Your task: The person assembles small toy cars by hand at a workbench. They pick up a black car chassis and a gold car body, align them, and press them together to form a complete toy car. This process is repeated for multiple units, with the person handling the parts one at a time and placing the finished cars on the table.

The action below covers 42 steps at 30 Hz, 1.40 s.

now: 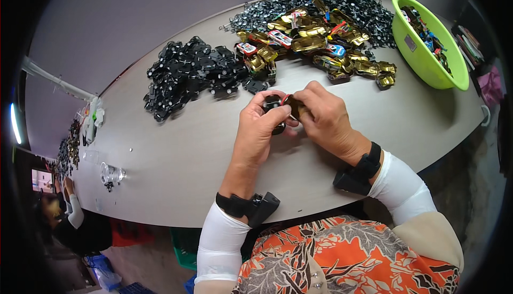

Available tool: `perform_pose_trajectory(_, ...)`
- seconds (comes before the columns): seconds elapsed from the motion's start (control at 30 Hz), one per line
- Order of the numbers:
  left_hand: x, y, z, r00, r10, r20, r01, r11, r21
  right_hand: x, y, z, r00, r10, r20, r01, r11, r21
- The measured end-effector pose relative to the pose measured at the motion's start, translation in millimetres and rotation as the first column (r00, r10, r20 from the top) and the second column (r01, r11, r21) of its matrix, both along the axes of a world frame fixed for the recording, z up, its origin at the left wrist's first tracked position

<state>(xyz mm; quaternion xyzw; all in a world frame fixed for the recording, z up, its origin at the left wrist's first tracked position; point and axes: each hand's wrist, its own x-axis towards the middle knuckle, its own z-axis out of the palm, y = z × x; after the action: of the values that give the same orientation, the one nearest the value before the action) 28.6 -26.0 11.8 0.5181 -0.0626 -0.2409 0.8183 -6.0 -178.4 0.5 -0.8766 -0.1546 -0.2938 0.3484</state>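
Observation:
In front of my body, above the table (214,160), my two hands meet. My left hand (254,131) is closed around a black toy car base (272,102), its thumb pressed across it. A gold toy car shell (293,107) with a bit of red is pinched by my right hand (327,113), right against the black base. Fingers cover much of both parts, so I cannot tell whether they are joined. Just beyond my hands lie a heap of black toy car bases (187,75) and a heap of gold toy car shells (309,44), some with white, red or blue tops.
Small dark and silvery parts (347,5) form a heap at the far edge. A lime-green tub (409,61) of colourful pieces stands at the far right. On the left are a clear cup (110,173) and, past the table's edge, another person (75,219) beside more parts.

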Motion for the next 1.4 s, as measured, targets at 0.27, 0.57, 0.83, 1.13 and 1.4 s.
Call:
perform_pose_trajectory(0.27,0.0,12.0,-5.7,0.995,0.096,0.025,-0.096,0.995,0.03,-4.7,-9.5,9.7,0.761,0.51,-0.402,0.027,0.593,0.805)
perform_pose_trajectory(0.57,-4.7,8.6,-13.7,0.95,0.024,-0.311,-0.084,0.98,-0.18,-12.8,7.2,15.8,0.909,0.416,-0.007,-0.39,0.859,0.331)
perform_pose_trajectory(0.83,-11.8,2.9,-12.1,0.961,-0.153,-0.229,0.101,0.97,-0.222,-13.1,-1.5,11.1,0.925,0.353,-0.145,-0.177,0.733,0.656)
perform_pose_trajectory(1.13,-12.8,7.7,-9.3,0.982,-0.186,-0.019,0.187,0.978,0.095,-1.9,-15.2,16.3,0.939,0.322,-0.124,-0.289,0.93,0.225)
perform_pose_trajectory(1.4,-8.7,-0.7,-32.4,0.998,0.052,-0.044,-0.059,0.984,-0.169,-14.8,6.7,15.8,0.924,0.275,-0.266,-0.224,0.952,0.207)
